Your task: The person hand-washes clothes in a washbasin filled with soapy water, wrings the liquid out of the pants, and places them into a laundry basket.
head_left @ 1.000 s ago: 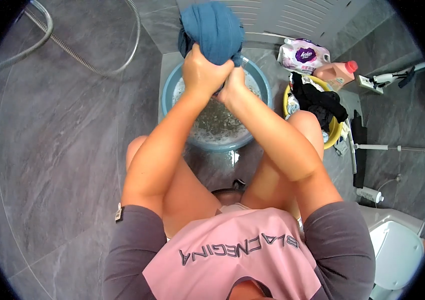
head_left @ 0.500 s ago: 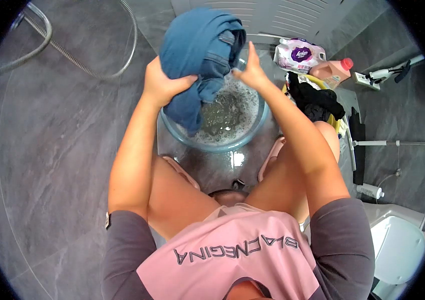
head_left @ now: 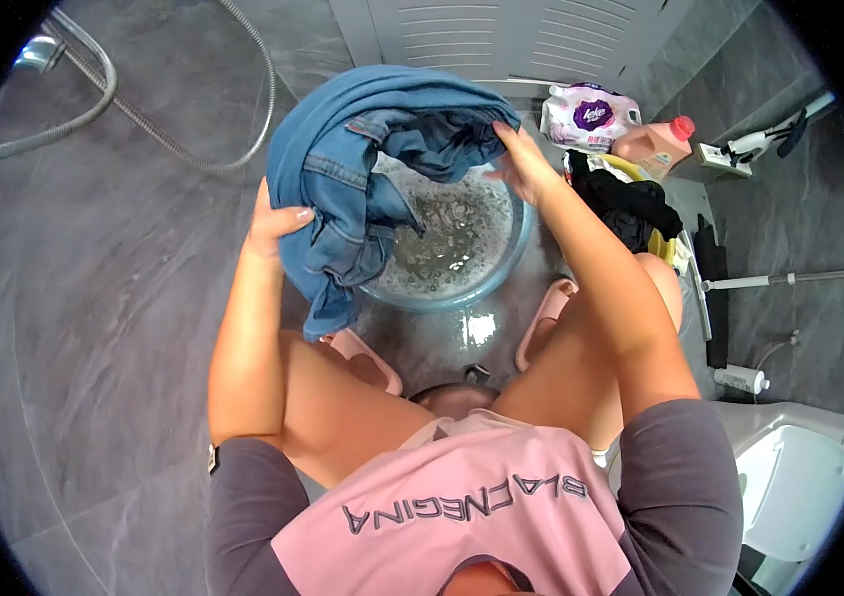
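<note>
A bunched blue denim garment point(head_left: 337, 189) hangs in an arch over a blue basin point(head_left: 486, 290) of sudsy, greyish water. My left hand point(head_left: 278, 221) grips its left side, the thumb lying across the cloth and the other fingers hidden behind it. At the garment's other end, my right hand point(head_left: 529, 167) pinches the edge near the basin's right rim. One loose end of the denim dangles outside the basin at the lower left. Whether it is trousers or a jacket I cannot tell.
Right of the basin stands a yellow tub point(head_left: 658, 241) of dark clothes point(head_left: 630, 204), beside a pink jug point(head_left: 655, 147) and a wrapped pack point(head_left: 591, 117). A shower hose point(head_left: 178, 139) loops at the upper left. A toilet point(head_left: 794, 487) is at the lower right.
The garment has come lower and to the left, and is spread into a wider arch. My right hand, earlier apart from most of the cloth, now holds its right end.
</note>
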The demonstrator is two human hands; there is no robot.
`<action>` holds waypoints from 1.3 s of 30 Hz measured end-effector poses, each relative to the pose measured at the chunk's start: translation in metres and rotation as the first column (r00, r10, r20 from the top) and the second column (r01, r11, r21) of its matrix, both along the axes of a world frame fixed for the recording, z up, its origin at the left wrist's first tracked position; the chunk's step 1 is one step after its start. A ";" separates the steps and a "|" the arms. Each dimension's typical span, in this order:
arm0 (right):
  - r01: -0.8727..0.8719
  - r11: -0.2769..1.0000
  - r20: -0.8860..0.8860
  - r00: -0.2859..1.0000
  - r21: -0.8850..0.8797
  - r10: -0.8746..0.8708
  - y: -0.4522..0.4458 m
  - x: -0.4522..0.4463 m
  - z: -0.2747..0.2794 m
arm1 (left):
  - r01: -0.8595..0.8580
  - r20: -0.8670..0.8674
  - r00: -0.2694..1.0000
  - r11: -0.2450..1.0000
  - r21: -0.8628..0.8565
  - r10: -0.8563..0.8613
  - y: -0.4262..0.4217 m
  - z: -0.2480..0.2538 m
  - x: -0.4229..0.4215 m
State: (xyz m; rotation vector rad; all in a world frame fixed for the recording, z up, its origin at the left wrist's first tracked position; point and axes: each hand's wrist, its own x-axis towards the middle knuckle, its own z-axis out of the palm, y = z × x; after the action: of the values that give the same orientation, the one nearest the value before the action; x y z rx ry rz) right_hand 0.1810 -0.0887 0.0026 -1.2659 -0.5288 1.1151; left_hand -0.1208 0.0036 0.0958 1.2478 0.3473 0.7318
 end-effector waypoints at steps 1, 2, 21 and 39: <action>0.004 1.000 -0.002 1.000 0.002 -0.004 -0.005 -0.005 -0.001 | 0.018 0.010 1.000 1.000 0.005 -0.018 -0.001 -0.004 0.000; -0.139 0.986 -0.252 0.955 0.090 0.158 -0.009 -0.011 0.000 | 0.038 0.020 0.999 0.999 0.010 -0.038 -0.003 -0.006 0.001; 0.157 0.987 -0.600 0.785 -0.046 -0.153 -0.057 -0.018 0.013 | -0.054 -0.131 0.991 0.787 -0.614 -0.034 0.004 -0.048 0.098; 0.839 0.511 -0.054 0.511 -0.186 -0.858 -0.211 0.199 0.005 | 0.310 0.091 0.936 0.675 -0.669 -0.340 -0.150 -0.181 0.439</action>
State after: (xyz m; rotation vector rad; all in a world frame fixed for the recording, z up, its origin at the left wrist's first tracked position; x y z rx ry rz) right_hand 0.3800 -0.2999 0.0078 -1.3081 0.3215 0.3612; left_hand 0.3181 -0.1466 -0.0849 0.5894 0.3663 0.2154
